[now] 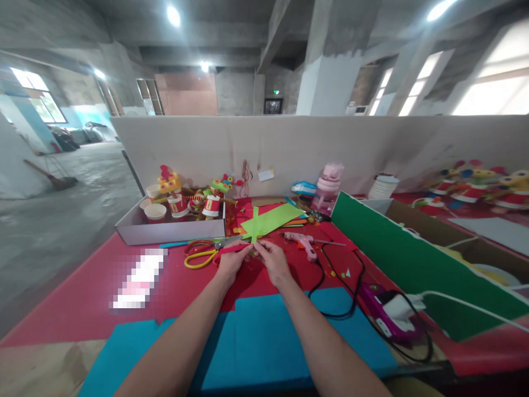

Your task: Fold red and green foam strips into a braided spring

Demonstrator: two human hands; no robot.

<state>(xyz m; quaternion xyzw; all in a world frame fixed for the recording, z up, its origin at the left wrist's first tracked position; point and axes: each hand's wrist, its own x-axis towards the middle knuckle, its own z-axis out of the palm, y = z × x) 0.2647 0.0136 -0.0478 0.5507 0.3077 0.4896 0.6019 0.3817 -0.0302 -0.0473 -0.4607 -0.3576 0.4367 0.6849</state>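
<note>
Both hands meet over the red table. My left hand (233, 262) is closed, its fingertips pinching the lower end of a light green paper strip (255, 220). From the other side, my right hand (270, 260) pinches the same end with thumb and forefinger. The strip stands up from the fingertips, in front of a larger light green paper sheet (276, 219). Scissors with yellow and red handles (201, 258) lie just left of my left hand. A pink glue gun (303, 242) rests right of my right hand. What lies between the fingertips is partly hidden.
At the left stands a white box (173, 232) with paper cups and paper-cup figures. A green-sided box (405, 259) is at the right, near a purple power strip (388, 317) and black cables. Blue sheets (264, 342) lie under my forearms. A pink water bottle (329, 184) stands behind.
</note>
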